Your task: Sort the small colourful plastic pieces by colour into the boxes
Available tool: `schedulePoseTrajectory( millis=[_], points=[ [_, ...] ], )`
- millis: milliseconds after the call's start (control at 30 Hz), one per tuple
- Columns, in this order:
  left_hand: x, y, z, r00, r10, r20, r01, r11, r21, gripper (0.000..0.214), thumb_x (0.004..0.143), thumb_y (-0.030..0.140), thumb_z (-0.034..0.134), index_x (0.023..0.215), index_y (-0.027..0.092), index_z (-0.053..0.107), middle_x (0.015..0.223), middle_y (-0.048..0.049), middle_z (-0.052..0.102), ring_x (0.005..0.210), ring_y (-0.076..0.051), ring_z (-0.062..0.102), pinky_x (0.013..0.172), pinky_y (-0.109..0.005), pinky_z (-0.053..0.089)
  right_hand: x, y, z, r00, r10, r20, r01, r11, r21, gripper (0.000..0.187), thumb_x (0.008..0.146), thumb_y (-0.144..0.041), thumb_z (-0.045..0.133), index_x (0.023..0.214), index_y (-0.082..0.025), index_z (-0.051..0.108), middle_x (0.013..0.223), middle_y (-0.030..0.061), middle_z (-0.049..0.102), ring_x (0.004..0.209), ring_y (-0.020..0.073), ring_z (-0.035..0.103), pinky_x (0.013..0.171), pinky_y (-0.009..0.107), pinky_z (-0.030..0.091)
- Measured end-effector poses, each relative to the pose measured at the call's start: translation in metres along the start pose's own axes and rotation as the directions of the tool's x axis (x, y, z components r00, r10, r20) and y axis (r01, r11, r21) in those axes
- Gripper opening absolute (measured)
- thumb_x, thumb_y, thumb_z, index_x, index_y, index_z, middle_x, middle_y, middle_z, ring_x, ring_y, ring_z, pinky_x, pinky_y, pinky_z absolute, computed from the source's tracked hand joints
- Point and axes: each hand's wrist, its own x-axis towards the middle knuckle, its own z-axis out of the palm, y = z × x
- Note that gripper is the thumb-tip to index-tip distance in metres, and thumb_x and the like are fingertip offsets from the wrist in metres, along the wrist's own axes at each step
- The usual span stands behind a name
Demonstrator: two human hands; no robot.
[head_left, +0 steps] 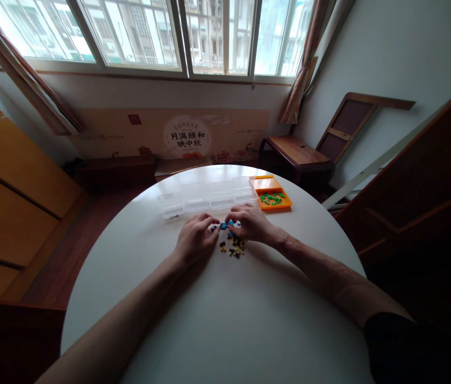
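- With our left grip [196, 234] we pinch a small blue piece [223, 226] at the fingertips, the thumb on the near side and the curled fingers beyond it.
- Our right grip [254, 221] is also closed on blue: more blue bits [231, 222] show between its thumb and index finger, just beside the first piece. We cannot tell whether the two are already joined.
- The blue piece thus sits in the narrow gap between both grips, at the tips rather than in either palm.
- Just on our side of the right grip's fingertips, a loose pile of yellow, brown and dark pieces [236, 246] lies on the white bench [225, 320]; a few small bits show close to the left fingertips, too blurred for us to make out.
- Beyond both grips, and near them, we see a row of clear plastic compartments [197, 204].
- Beyond the right grip and a little to its right stands an orange box [276, 209], its lid open, with green pieces [272, 198] scattered inside.
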Motion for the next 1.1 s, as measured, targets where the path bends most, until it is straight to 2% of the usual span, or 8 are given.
schedulePoseTrajectory(
  millis=[167, 333, 533, 633, 733, 900, 1000, 1100],
  points=[
    [-0.001, -0.002, 0.001, 1.0, 0.028, -0.002, -0.028, 0.999, -0.023, 0.021, 0.1, 0.028, 0.067, 0.114, 0.029, 0.082, 0.117, -0.0054, 0.076, 0.107, -0.027, 0.071, 0.101, -0.043, 0.054, 0.002, -0.005, -0.004, 0.999, 0.003, 0.044, 0.001, 0.996, -0.086, 0.006, 0.099, -0.023, 0.074, 0.101, -0.02, 0.08, 0.103, 0.0064, 0.078, 0.095, 0.0219, 0.069, 0.099, 0.036, 0.043],
    [0.0, -0.001, 0.0, 1.0, 0.015, 0.0, -0.015, 1.0, -0.008, 0.021, 0.1, 0.03, 0.067, 0.113, 0.03, 0.083, 0.116, -0.0052, 0.077, 0.107, -0.027, 0.071, 0.102, -0.045, 0.054, 0.004, -0.01, -0.007, 0.996, -0.045, 0.082, 0.059, 0.984, -0.169, 0.013, 0.105, -0.026, 0.067, 0.099, -0.02, 0.077, 0.1, 0.0071, 0.075, 0.094, 0.0227, 0.067, 0.097, 0.037, 0.041],
    [0.001, 0.001, -0.001, 1.0, 0.001, 0.006, -0.001, 1.0, 0.012, 0.02, 0.1, 0.031, 0.066, 0.112, 0.029, 0.083, 0.117, -0.0057, 0.077, 0.109, -0.028, 0.071, 0.104, -0.045, 0.054, 0.01, -0.013, -0.009, 0.988, -0.068, 0.138, 0.099, 0.967, -0.235, 0.016, 0.105, -0.022, 0.064, 0.097, -0.016, 0.076, 0.1, 0.0101, 0.074, 0.092, 0.0231, 0.066, 0.095, 0.038, 0.04],
    [0.001, 0.001, -0.001, 1.0, 0.001, 0.005, -0.001, 1.0, 0.016, 0.02, 0.1, 0.031, 0.066, 0.111, 0.028, 0.082, 0.118, -0.0061, 0.077, 0.11, -0.028, 0.071, 0.104, -0.045, 0.054, 0.01, -0.012, -0.007, 0.992, -0.07, 0.106, 0.09, 0.975, -0.204, 0.013, 0.104, -0.024, 0.066, 0.098, -0.016, 0.076, 0.102, 0.0099, 0.074, 0.092, 0.0231, 0.066, 0.096, 0.038, 0.041],
    [0.0, 0.001, -0.002, 1.0, 0.0, 0.006, 0.0, 1.0, 0.017, 0.02, 0.1, 0.03, 0.066, 0.111, 0.027, 0.082, 0.118, -0.0062, 0.076, 0.11, -0.029, 0.071, 0.103, -0.045, 0.053, 0.007, -0.006, -0.01, 0.999, -0.051, 0.014, 0.052, 0.993, -0.103, 0.01, 0.102, -0.025, 0.069, 0.099, -0.018, 0.076, 0.1, 0.0062, 0.074, 0.089, 0.0208, 0.066, 0.097, 0.036, 0.043],
    [-0.001, 0.002, -0.002, 1.0, -0.006, 0.015, 0.006, 1.0, -0.007, 0.02, 0.101, 0.029, 0.065, 0.112, 0.028, 0.081, 0.119, -0.0059, 0.076, 0.109, -0.028, 0.072, 0.103, -0.045, 0.053, -0.011, 0.033, -0.035, 0.971, 0.139, -0.192, -0.14, 0.99, 0.01, 0.01, 0.102, -0.026, 0.068, 0.095, -0.02, 0.073, 0.091, 0.0027, 0.07, 0.083, 0.0188, 0.065, 0.091, 0.033, 0.046],
    [-0.001, 0.001, -0.002, 1.0, -0.008, 0.016, 0.009, 1.0, -0.015, 0.02, 0.101, 0.029, 0.064, 0.112, 0.028, 0.081, 0.12, -0.006, 0.076, 0.11, -0.028, 0.072, 0.104, -0.045, 0.053, -0.027, 0.072, -0.05, 0.93, 0.263, -0.256, -0.258, 0.965, 0.053, 0.012, 0.101, -0.028, 0.066, 0.095, -0.02, 0.072, 0.094, 0.0046, 0.072, 0.082, 0.0196, 0.066, 0.082, 0.032, 0.048],
    [-0.001, 0.0, -0.002, 1.0, -0.008, 0.022, 0.009, 1.0, -0.015, 0.021, 0.101, 0.029, 0.064, 0.113, 0.027, 0.081, 0.121, -0.0061, 0.076, 0.111, -0.028, 0.072, 0.104, -0.046, 0.053, -0.042, 0.105, -0.055, 0.862, 0.384, -0.331, -0.402, 0.916, 0.015, 0.015, 0.1, -0.031, 0.066, 0.093, -0.019, 0.073, 0.096, 0.0066, 0.074, 0.08, 0.0211, 0.066, 0.079, 0.034, 0.049]
  ],
)
